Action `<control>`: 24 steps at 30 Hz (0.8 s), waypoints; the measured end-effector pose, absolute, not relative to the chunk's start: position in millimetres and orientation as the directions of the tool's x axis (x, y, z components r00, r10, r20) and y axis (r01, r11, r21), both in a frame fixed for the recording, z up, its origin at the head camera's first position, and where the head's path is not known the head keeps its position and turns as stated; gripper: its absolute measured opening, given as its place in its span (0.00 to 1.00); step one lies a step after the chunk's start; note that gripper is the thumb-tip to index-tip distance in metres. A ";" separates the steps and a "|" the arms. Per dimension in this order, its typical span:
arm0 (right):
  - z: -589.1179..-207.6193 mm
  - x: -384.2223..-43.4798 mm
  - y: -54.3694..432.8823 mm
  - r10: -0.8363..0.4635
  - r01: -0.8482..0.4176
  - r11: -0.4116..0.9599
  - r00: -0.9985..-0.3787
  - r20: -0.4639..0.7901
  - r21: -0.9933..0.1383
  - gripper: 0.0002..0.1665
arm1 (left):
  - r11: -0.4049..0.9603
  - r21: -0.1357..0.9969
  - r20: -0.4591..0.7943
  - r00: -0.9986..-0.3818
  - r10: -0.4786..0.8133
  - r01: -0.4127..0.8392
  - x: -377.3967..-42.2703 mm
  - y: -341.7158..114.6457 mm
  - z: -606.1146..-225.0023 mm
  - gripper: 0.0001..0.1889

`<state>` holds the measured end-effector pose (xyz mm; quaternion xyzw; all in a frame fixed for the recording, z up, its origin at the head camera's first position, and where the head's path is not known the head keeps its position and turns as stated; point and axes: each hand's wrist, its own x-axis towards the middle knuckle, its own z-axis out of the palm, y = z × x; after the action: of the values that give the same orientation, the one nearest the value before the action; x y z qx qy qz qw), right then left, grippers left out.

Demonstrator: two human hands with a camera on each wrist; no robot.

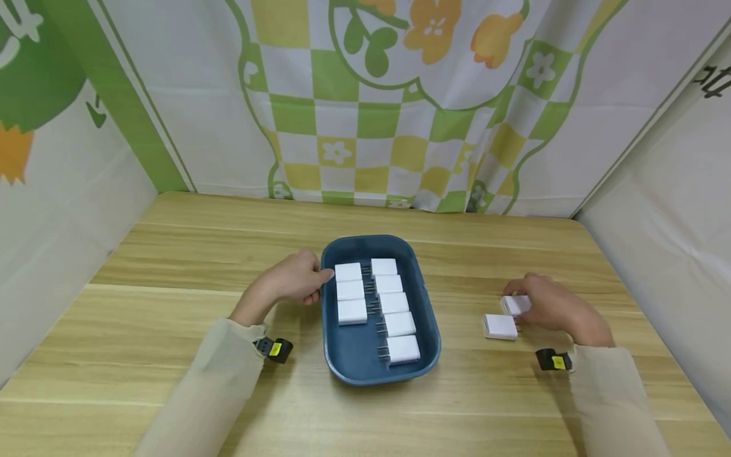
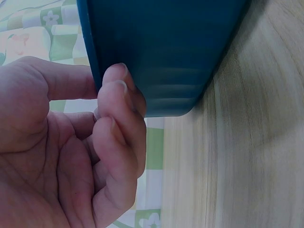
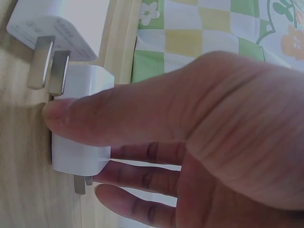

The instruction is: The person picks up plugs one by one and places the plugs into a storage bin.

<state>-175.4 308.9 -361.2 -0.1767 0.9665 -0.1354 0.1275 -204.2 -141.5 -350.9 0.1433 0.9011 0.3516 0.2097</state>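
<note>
My left hand (image 1: 295, 277) pinches the left rim of a dark blue plastic tray (image 1: 349, 348), thumb over the edge and curled fingers against the outer wall, as the left wrist view shows. To the right of the tray, my right hand (image 1: 553, 306) holds a white charger plug (image 3: 78, 159) between thumb and fingers, its metal prongs showing below. That plug is low over the table. Just in front of it lies a second white charger plug (image 1: 500, 326), prongs pointing right. Inside the tray are two columns of white charger plugs (image 1: 351, 311), their prongs facing the middle.
The wooden table (image 1: 171, 355) carries the tray near its centre. A checked green and yellow curtain (image 1: 365, 146) hangs along the back edge, with white cloth at both sides. Each wrist wears a black strap camera (image 1: 553, 360).
</note>
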 end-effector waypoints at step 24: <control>-328.9 -157.8 292.7 -0.371 -0.355 0.912 -0.927 -0.047 -0.204 0.26 | 0.714 0.693 -0.286 -0.870 0.401 0.101 -206.1 -141.7 -352.7 0.23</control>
<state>-157.8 292.7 -328.9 -0.1857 0.9769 -0.0965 0.0425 -206.1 -141.7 -352.7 0.1394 0.9009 0.3514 0.2133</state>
